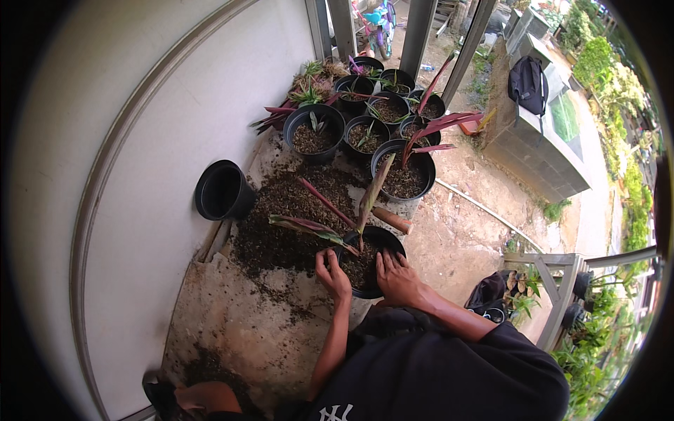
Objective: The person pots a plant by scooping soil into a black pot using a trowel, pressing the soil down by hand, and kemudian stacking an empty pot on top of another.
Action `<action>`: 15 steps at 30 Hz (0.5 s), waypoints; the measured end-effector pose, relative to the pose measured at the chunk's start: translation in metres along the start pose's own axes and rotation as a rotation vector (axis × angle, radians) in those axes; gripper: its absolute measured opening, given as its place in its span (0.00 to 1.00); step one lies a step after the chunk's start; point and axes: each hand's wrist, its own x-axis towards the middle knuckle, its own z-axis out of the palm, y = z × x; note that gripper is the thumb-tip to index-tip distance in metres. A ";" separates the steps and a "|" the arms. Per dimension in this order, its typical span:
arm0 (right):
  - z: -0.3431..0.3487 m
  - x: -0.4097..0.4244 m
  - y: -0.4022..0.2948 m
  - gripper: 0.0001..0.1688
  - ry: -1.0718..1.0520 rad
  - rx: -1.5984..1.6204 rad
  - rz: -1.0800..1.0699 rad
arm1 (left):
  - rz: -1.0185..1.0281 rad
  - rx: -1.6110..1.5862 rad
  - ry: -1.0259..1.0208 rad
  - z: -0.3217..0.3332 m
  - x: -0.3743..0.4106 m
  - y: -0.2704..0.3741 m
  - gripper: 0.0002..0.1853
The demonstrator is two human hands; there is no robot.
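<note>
A black plastic plant pot (394, 241) holding dark, crumbly potting mix (363, 271) stands right in front of me. Out of it rises a plant with long reddish-green leaves (375, 192); one leaf leans left over the rim. My left hand (334, 276) is at the pot's left rim with its fingers curled, close to the leaf base; whether it grips the rim is not plain. On the right side, my right hand (399, 278) reaches over the rim, fingers spread and fingertips on the mix. Just behind the pot lies a tool's wooden handle (394, 220), its other end hidden.
Loose potting mix (284, 237) is heaped to the left. A vacant black pot (224, 192) lies tilted against the white wall panel (158, 158). Several potted plants (363, 134) crowd the far side. Beyond them, a backpack (528, 87) rests on a concrete block wall (532, 152).
</note>
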 end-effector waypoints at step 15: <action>-0.003 0.013 -0.018 0.70 -0.060 -0.082 0.013 | -0.063 -0.028 -0.034 -0.003 -0.001 -0.003 0.17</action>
